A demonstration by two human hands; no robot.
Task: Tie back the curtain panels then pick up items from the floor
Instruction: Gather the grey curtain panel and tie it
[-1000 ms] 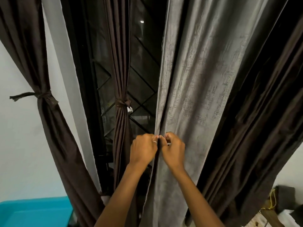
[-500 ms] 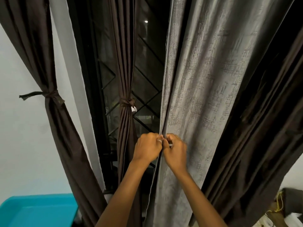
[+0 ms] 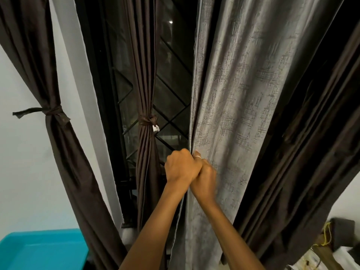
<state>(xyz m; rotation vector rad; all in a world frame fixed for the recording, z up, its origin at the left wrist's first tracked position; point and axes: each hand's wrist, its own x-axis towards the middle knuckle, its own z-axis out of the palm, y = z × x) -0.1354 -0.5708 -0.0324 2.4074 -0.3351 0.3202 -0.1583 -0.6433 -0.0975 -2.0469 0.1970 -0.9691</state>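
Change: the two hands have been drawn together since the earlier frames, from side by side on the hem to the left knuckles overlapping the right.
Head view, left hand (image 3: pixel 182 168): curled into a fist at the left hem of the grey textured curtain panel (image 3: pixel 233 114). The fingertips are hidden, but the hem appears to be gripped so that the cloth can be gathered.
Right hand (image 3: pixel 206 179): pressed against the left and partly covered by it, with the fingers curled into the same fabric just right of the hem.
Grey panel: hung loose at centre, untied, and judged to be the panel now being worked.
Dark brown satin curtain panel (image 3: pixel 311 152): hung loose at right, beside the grey one, also untied.
Tied panels: the far-left dark brown panel (image 3: pixel 66 152) is cinched by a knotted brown sash (image 3: pixel 52 111). The centre-left dark brown panel (image 3: pixel 145 84) is cinched by a brown tie (image 3: pixel 149 120), so the black diamond-grille window (image 3: pixel 173 75) is left uncovered.
Floor: a teal plastic bin (image 3: pixel 39 250) is seen near left and a yellow cord (image 3: pixel 328 233) among clutter near right. Nothing is judged to have been picked up yet.
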